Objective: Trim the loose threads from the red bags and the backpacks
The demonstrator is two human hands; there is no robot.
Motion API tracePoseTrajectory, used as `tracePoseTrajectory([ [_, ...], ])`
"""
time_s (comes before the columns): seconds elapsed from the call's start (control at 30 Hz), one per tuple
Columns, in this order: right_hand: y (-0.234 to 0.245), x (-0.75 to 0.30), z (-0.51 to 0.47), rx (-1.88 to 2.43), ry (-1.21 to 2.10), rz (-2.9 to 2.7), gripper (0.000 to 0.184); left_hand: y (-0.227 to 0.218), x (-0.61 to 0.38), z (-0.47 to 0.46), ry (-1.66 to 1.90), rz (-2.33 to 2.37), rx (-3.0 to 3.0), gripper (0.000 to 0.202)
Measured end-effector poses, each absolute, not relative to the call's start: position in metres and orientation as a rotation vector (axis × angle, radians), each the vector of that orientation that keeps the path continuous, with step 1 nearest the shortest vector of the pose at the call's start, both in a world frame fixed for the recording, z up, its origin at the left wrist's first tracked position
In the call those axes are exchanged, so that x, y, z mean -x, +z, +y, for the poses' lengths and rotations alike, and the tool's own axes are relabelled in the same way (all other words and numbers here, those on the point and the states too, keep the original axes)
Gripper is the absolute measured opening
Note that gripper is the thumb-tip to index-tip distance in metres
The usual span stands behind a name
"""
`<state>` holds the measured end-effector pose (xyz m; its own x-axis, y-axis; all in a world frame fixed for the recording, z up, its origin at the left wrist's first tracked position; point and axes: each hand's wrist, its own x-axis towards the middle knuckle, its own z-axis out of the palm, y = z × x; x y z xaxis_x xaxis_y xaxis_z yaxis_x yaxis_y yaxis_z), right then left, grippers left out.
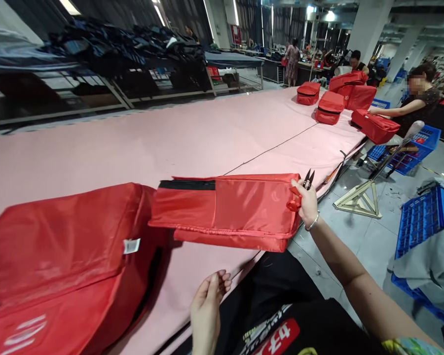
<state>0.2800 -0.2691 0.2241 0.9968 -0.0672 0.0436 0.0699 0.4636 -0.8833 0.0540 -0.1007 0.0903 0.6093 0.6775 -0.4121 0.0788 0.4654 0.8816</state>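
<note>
A flat red fabric bag panel (240, 209) with a black strip at its left end hangs just above the pink table (192, 133). My right hand (306, 202) grips its right end by a small red loop and also holds black thread snips (308, 178) pointing up. My left hand (207, 308) hovers near the table's front edge, fingers held loosely together, holding nothing. A large red bag (62, 261) with a white tag lies at the left, touching the panel's left end.
Several finished red bags (331, 106) lie at the table's far end, where a seated person (418, 101) handles one. Blue crates (422, 219) and a metal stand (358, 199) sit on the floor to the right. Dark cloth piles on racks behind.
</note>
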Motion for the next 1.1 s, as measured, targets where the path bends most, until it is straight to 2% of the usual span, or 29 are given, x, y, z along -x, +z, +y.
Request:
tracePoseTrajectory([
  [0.1, 0.216, -0.278, -0.278, 0.991, -0.054, 0.080, 0.044, 0.105, -0.068, -0.099, 0.567, 0.838, -1.131, 0.049],
  [0.2, 0.202, -0.264, -0.284, 0.909, 0.002, 0.101, 0.045, 0.137, -0.088, -0.097, 0.848, 0.745, -1.385, 0.038],
  [0.33, 0.184, -0.236, -0.283, 0.935, 0.049, 0.061, 0.031, 0.186, -0.127, -0.087, 1.051, 0.534, -1.750, 0.034],
  [0.53, 0.165, -0.198, -0.271, 1.113, 0.016, 0.052, 0.030, 0.224, -0.208, -0.065, 0.598, 0.292, -2.223, 0.040],
  [0.63, 0.157, -0.188, -0.267, 1.157, 0.031, 0.062, 0.034, 0.232, -0.239, -0.062, 0.488, 0.273, -2.371, 0.026],
  [0.7, 0.153, -0.187, -0.268, 1.177, 0.034, 0.057, 0.036, 0.235, -0.247, -0.060, 0.456, 0.253, -2.365, 0.016],
  [0.97, 0.157, -0.219, -0.284, 1.110, 0.031, 0.061, 0.034, 0.220, -0.196, -0.060, 0.622, 0.226, -2.073, 0.026],
  [1.1, 0.161, -0.239, -0.294, 1.052, 0.028, 0.019, 0.035, 0.218, -0.147, -0.064, 0.737, 0.219, -1.598, 0.029],
])
